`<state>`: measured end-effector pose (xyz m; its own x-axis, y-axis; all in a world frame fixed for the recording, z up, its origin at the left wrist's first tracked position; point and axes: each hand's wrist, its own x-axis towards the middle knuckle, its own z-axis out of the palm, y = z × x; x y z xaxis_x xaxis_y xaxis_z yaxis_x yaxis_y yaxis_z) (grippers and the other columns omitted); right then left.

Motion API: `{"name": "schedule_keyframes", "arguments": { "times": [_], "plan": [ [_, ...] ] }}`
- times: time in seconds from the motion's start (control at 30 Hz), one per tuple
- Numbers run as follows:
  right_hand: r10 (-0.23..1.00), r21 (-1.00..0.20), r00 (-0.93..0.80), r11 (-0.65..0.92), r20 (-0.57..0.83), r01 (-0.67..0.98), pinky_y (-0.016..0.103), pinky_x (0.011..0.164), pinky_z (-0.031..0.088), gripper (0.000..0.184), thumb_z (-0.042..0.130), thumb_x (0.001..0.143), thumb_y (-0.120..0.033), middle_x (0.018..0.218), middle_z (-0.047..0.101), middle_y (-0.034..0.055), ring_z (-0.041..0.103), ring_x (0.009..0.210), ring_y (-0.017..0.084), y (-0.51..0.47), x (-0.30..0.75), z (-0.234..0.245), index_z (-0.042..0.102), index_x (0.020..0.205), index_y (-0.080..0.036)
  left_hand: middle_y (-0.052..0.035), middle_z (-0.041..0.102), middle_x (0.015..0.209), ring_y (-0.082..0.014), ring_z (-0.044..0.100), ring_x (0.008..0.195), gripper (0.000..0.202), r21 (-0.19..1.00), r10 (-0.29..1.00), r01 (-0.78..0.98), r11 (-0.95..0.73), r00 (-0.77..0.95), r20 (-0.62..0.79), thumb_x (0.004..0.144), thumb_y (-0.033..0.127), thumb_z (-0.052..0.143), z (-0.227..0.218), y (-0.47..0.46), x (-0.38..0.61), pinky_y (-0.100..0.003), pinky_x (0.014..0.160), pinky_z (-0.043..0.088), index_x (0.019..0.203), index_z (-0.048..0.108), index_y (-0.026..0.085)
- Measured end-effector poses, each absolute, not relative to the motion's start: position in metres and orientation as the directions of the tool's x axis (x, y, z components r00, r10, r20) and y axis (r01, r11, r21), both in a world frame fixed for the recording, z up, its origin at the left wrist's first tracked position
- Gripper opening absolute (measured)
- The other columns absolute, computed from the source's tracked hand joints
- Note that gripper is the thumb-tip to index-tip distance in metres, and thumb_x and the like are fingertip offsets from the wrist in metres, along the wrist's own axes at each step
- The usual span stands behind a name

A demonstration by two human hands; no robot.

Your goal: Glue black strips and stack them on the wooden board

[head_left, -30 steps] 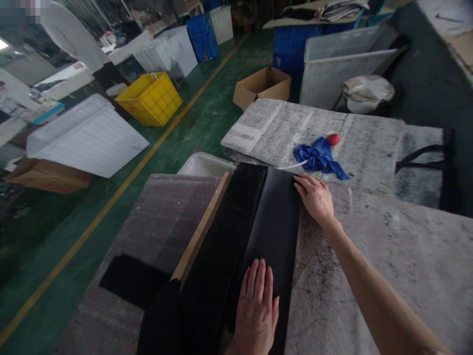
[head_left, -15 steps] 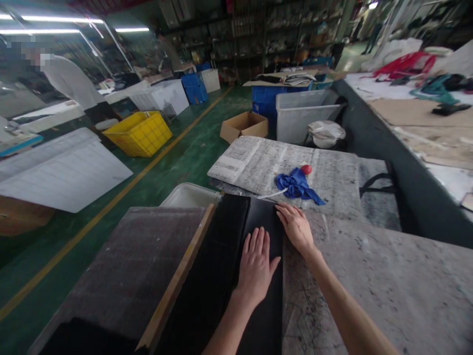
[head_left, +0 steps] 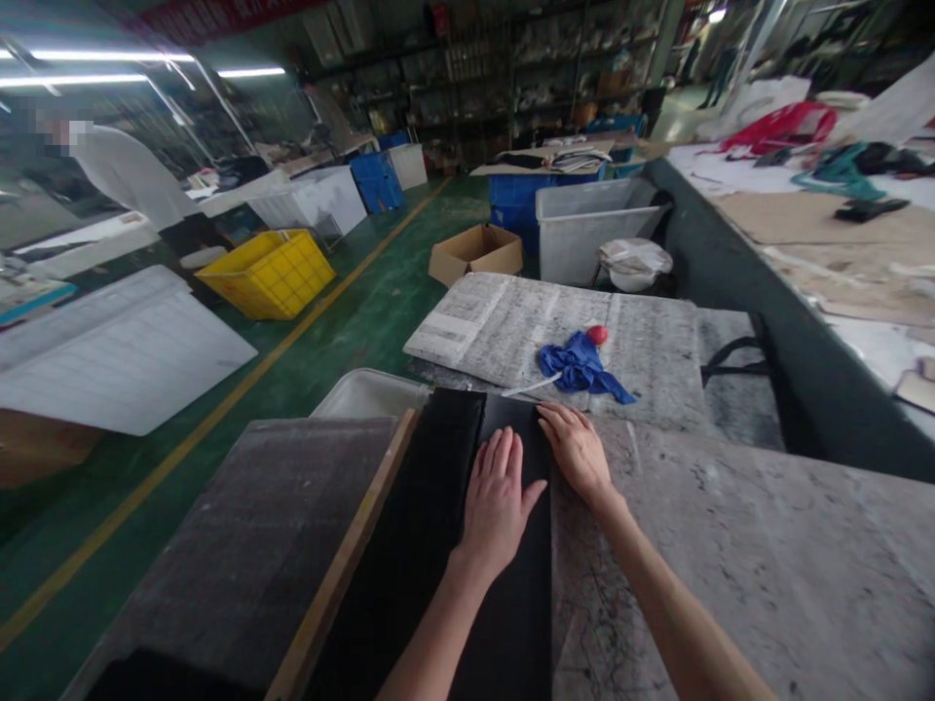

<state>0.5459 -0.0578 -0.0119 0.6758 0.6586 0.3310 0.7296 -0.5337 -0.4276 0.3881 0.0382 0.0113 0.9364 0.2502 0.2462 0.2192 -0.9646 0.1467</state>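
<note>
A long strip of smooth black material [head_left: 515,594] lies lengthwise on the grey worktable [head_left: 730,545], beside a darker fuzzy black strip [head_left: 420,526]. My left hand [head_left: 497,501] rests flat on the smooth strip, fingers stretched out and together. My right hand [head_left: 577,450] lies palm down at the strip's far right edge, fingers extended over the corner. Neither hand holds anything. A wooden slat [head_left: 347,565] runs along the left side of the black strips.
A crumpled blue cloth [head_left: 580,368] and a small red object [head_left: 597,335] lie on a grey board [head_left: 511,326] beyond my hands. A white tub [head_left: 369,392], a cardboard box [head_left: 474,253], a yellow crate [head_left: 267,273] and bins stand on the green floor. A person in white [head_left: 124,175] works at far left.
My left hand has slid forward along the black strip until it lies next to my right hand. The view has tilted up, showing more of the workshop.
</note>
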Motion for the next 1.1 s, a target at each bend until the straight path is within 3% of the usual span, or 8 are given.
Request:
{"name": "schedule_keyframes", "arguments": {
  "times": [0.2, 0.4, 0.73, 0.9, 1.1],
  "plan": [
    [0.664, -0.419, 0.673, -0.537, 0.326, 0.732, 0.046, 0.114, 0.037, 0.037, 0.040, 0.103, -0.034, 0.136, 0.063, 0.0071, 0.052, 0.133, 0.024, -0.056, 0.546, -0.012, 0.062, 0.129, -0.019, -0.0147, 0.036, 0.159, -0.0266, 0.031, 0.149, 0.062, 0.100, 0.225, 0.206, -0.973, 0.942, 0.248, 0.103, 0.047, 0.033, -0.004, 0.051, 0.413, -0.047, 0.122, 0.029, 0.150, 0.035, 0.006],
    [0.614, -0.441, 0.709, -0.560, 0.347, 0.701, 0.047, 0.106, 0.045, 0.038, 0.039, 0.103, -0.035, 0.130, 0.067, 0.0090, 0.050, 0.135, 0.030, -0.056, 0.547, -0.012, 0.066, 0.124, -0.019, -0.0145, 0.037, 0.159, -0.0264, 0.033, 0.148, 0.060, 0.101, 0.224, 0.205, -0.974, 0.940, 0.256, 0.103, 0.045, 0.035, -0.005, 0.049, 0.407, -0.048, 0.121, 0.032, 0.149, 0.035, 0.008],
    [0.592, -0.463, 0.717, -0.552, 0.368, 0.693, 0.046, 0.104, 0.046, 0.038, 0.034, 0.103, -0.033, 0.127, 0.068, 0.0095, 0.056, 0.126, 0.028, -0.057, 0.547, -0.014, 0.065, 0.121, -0.021, -0.0152, 0.046, 0.153, -0.0277, 0.040, 0.144, 0.058, 0.102, 0.210, 0.189, -0.977, 0.945, 0.252, 0.101, 0.046, 0.041, 0.003, 0.053, 0.411, -0.048, 0.118, 0.036, 0.145, 0.043, 0.009],
    [0.593, -0.459, 0.719, -0.559, 0.362, 0.691, 0.045, 0.102, 0.047, 0.037, 0.034, 0.103, -0.031, 0.126, 0.068, 0.0095, 0.059, 0.122, 0.027, -0.059, 0.546, -0.013, 0.065, 0.120, -0.021, -0.0162, 0.041, 0.156, -0.0279, 0.035, 0.147, 0.067, 0.098, 0.177, 0.157, -0.983, 0.949, 0.262, 0.101, 0.054, 0.037, 0.002, 0.059, 0.427, -0.048, 0.121, 0.031, 0.149, 0.036, 0.006],
    [0.590, -0.465, 0.717, -0.551, 0.371, 0.693, 0.045, 0.100, 0.048, 0.037, 0.033, 0.103, -0.030, 0.125, 0.069, 0.0095, 0.060, 0.120, 0.027, -0.059, 0.546, -0.013, 0.066, 0.119, -0.022, -0.0139, 0.040, 0.157, -0.0259, 0.035, 0.147, 0.065, 0.075, 0.169, 0.155, -0.985, 0.956, 0.241, 0.102, 0.054, 0.033, -0.005, 0.058, 0.425, -0.047, 0.121, 0.030, 0.148, 0.038, 0.008]
  ]
}}
